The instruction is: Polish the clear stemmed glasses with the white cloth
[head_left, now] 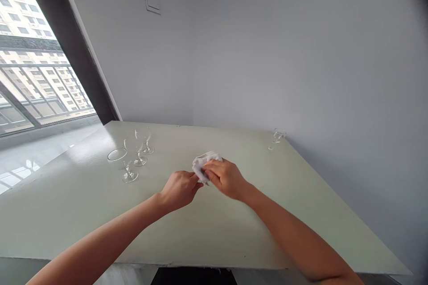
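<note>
Over the middle of the pale green table [207,231], my right hand [229,178] grips a crumpled white cloth [207,158]. Just left of it, my left hand [180,188] is closed with its fingertips at the cloth's lower left side. A small clear piece shows below the cloth between the hands; the rest of whatever it belongs to is hidden. On the left part of the table stand several clear stemmed glasses, the nearest one [130,175] with its round foot on the tabletop. Another clear glass [278,135] is at the far right edge.
Grey walls [284,53] border the table at the back and right, with a light switch [153,1] on the left one. A window [33,53] with a railing outside is at far left. Something black [194,276] shows below the table's front edge.
</note>
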